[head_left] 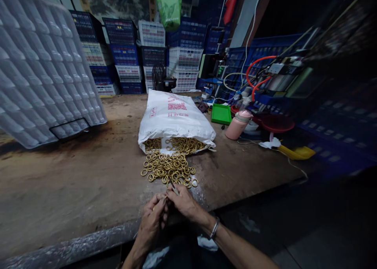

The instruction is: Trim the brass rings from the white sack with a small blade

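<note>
Brass-coloured rings [169, 166] are heaped just beyond the right hand [185, 202], by which a slim tool [174, 187] is held; one ring, apparently, is pinched by the left hand [153, 215]. Many seem left; the number done cannot be told.

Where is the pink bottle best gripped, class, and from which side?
Hold the pink bottle around its body, below the collar, probably from the near side: the rounded form suits a wrapping hand, and bare tabletop lies there, while other things crowd its right.
</note>
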A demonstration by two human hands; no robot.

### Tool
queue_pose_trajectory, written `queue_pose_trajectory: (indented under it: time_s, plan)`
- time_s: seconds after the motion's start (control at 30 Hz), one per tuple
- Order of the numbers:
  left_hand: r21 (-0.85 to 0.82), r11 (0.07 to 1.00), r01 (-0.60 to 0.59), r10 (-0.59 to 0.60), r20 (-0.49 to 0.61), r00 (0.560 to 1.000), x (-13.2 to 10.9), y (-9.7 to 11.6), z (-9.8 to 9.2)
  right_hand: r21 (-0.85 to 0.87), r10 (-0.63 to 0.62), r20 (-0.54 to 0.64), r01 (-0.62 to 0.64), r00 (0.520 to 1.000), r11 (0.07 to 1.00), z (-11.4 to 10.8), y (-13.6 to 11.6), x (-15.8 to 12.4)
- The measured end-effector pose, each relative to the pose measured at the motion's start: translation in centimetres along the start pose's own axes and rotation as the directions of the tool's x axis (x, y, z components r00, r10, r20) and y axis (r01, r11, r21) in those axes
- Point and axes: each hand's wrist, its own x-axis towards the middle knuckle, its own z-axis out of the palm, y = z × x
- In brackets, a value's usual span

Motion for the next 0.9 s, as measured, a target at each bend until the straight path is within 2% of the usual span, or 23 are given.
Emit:
queue_pose_trajectory:
  time_s: [0.3, 0.4, 0.47, 0.57, 0.73, 0.9]
  plan:
    - [-0.072, 0.997, 0.033, -0.032, 0.02, 0.999, -0.6, 1.2, 0.4, -0.001, -0.031, 0.011, 0.031, 0.999, 1.0, 0.1, 0.0, 0.0]
    - [-0.081, 0.997, 0.018, -0.017, 0.011, 1.0, -0.7, 1.2, 0.4, -0.158, -0.071, -0.044, 0.063, 0.997, 0.985, -0.1, 0.6, 0.0]
    - [-0.073, 0.997, -0.001, 0.0, -0.01, 1.0, -0.6, 1.0, 0.2, -0.356, -0.167, -0.043, 0.141, 0.985, 0.924, -0.3, 1.0, -0.2]
    - [-0.063, 0.998, -0.027, 0.024, -0.034, 0.999, -0.4, 0.6, -0.2, -0.578, -0.248, 0.072, 0.243, 0.966, 0.779, -0.4, 1.2, -0.9]
    - [-0.026, 0.997, -0.066, 0.065, -0.019, 0.998, -0.1, 0.1, -0.7, -0.706, -0.205, 0.168, 0.263, 0.964, 0.658, -0.3, 0.6, -1.5]
    - [0.058, 0.993, -0.105, 0.106, -0.009, 0.994, -0.1, 0.1, -1.0, -0.749, -0.19, 0.183, 0.262, 0.964, 0.608, -0.2, 0.1, -1.6]
